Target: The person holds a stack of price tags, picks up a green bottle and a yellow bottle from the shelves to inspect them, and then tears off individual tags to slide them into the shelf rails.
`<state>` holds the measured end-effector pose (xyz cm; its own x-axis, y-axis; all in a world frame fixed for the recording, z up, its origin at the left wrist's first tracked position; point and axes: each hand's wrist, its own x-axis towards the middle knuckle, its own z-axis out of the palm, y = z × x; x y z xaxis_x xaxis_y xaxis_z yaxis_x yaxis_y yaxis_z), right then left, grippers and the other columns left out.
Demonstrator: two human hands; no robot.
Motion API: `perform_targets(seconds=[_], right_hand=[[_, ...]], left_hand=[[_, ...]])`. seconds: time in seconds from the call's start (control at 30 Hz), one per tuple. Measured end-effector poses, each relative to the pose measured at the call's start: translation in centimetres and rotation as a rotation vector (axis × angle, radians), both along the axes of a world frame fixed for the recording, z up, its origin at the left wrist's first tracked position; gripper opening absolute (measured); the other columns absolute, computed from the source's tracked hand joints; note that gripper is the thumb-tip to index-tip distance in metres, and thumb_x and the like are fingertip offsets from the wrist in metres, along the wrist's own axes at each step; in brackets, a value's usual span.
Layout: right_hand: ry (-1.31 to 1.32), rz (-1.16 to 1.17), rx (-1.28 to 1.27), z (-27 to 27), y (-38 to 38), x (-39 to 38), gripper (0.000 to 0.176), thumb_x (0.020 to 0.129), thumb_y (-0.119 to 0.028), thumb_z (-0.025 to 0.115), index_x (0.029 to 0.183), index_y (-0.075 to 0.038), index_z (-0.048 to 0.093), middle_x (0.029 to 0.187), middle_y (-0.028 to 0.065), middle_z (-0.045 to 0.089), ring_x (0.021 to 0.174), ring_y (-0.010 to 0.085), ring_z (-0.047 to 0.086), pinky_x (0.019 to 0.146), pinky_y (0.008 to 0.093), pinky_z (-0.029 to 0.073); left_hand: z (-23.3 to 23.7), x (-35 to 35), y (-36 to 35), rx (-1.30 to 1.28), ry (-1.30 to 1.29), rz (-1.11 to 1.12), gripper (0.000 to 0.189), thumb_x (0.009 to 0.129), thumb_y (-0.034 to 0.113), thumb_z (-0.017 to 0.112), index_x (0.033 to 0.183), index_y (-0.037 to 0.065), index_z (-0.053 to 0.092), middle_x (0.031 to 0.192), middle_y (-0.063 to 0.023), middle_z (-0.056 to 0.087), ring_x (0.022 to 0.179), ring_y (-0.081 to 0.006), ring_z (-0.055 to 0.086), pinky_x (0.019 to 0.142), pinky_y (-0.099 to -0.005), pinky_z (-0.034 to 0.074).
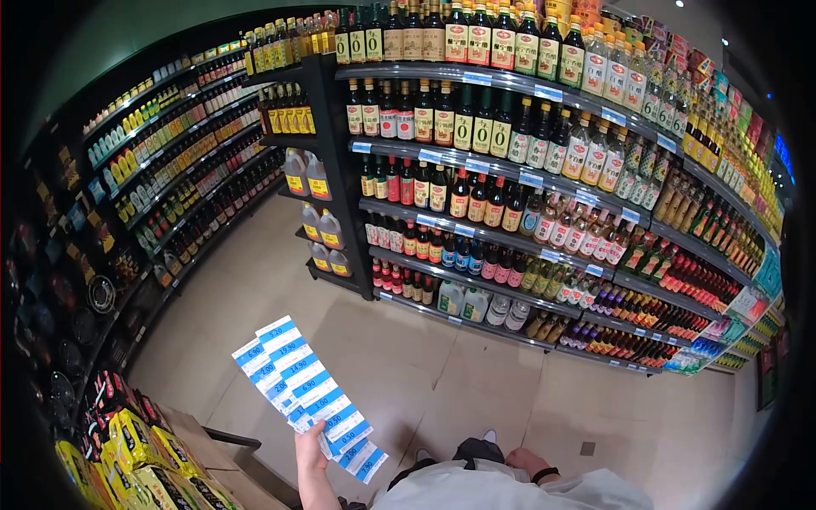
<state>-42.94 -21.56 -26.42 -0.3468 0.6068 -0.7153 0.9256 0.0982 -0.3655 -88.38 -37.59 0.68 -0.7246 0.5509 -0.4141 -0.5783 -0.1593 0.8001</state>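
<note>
By the left hand (311, 452), price strips (310, 384) are pinched, spread out above and below the fingers. They are best held softly and flat, so no number is hidden.

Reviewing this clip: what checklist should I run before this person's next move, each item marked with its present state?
1. Left hand has hold of the label strips: ok, gripped near their lower part.
2. Front strip faces the camera with prices showing: ok.
3. Strips spread apart so each can be read in full: not ok, they overlap and the rear ones are partly covered.
4. Right hand is free: cannot tell, its palm and fingertips are not clearly shown.
5. Hands are at the bottle shelves: not ok, floor shows between.
6. Shelf-edge tags match the strips: cannot tell, their print is too small.
</note>
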Motion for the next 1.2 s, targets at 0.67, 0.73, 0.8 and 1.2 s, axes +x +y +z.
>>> perform_targets(seconds=[0.67,0.73,0.8,1.2], right_hand=[[0.033,-0.102,-0.094,2.4,-0.3,-0.2,0.024,0.072,-0.026,0.054,0.087,-0.011,0.066,0.085,0.0103,0.064,0.082,0.0252,0.06,0.075,0.0346,0.045],[0.025,-0.094,-0.101,1.0,-0.2,0.0,0.024,0.071,-0.025,0.054,0.086,-0.011,0.066,0.084,0.01,0.064,0.081,0.0248,0.06,0.074,0.0343,0.046],[0.028,-0.08,-0.088,0.2,-0.1,0.4,0.023,0.071,-0.024,0.054,0.086,-0.01,0.066,0.083,0.0093,0.065,0.079,0.024,0.06,0.073,0.0341,0.046],[0.125,-0.291,0.171,12.6,-2.1,-1.7,0.024,0.075,-0.018,0.059,0.091,0.001,0.058,0.084,0.0196,0.061,0.079,0.0229,0.06,0.067,0.0322,0.046]], left_hand=[[-0.7,0.3,-0.1,0.047,0.035,-0.031,0.041,0.076,-0.007,0.04,0.117,-0.006,0.038,0.109,-0.0214,0.052,0.096,-0.0345,0.055,0.077,-0.0457,0.049],[-1.6,-0.2,-0.3,0.082,0.029,-0.049,0.041,0.076,-0.007,0.039,0.117,-0.006,0.038,0.108,-0.0212,0.052,0.095,-0.0345,0.055,0.077,-0.0457,0.049],[-1.8,-0.1,-0.3,0.088,0.02,-0.044,0.041,0.076,-0.007,0.04,0.117,-0.006,0.038,0.107,-0.021,0.052,0.094,-0.0343,0.055,0.076,-0.0454,0.049],[-1.9,0.2,1.9,0.091,0.04,-0.098,0.04,0.077,-0.007,0.04,0.116,-0.005,0.039,0.107,-0.0199,0.053,0.095,-0.0336,0.055,0.078,-0.0451,0.048]])
